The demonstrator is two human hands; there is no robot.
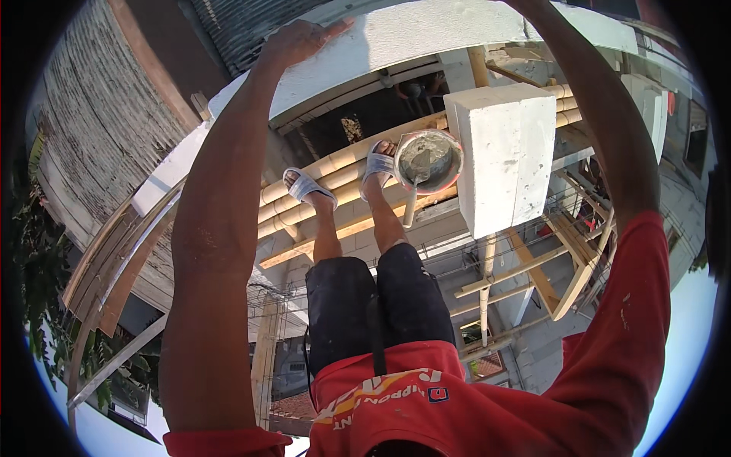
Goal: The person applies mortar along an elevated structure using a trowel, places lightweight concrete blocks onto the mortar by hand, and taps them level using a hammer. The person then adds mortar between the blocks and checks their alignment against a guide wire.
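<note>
Along the top runs a curved-looking course of white lightweight blocks [426,34]. My left hand [298,42] rests on its left part, with a thumb or finger stretched out along the surface and the other fingers partly hidden. The right forearm [609,99] reaches up over the same course, and the hand at its end is cut off by the upper edge. Below the course, a bucket [459,169] holds grey mortar [438,148], with a trowel [417,166] lying in it. Right of the bucket stand white blocks [499,152] side by side.
My sandalled feet [308,186] stand on bamboo poles [343,179] laid as a scaffold. Gaps between the poles show a drop below. Another person [415,90] is lower down, beyond the scaffold. Wooden frames [571,282] stand at the right, weathered boards [106,107] at the left.
</note>
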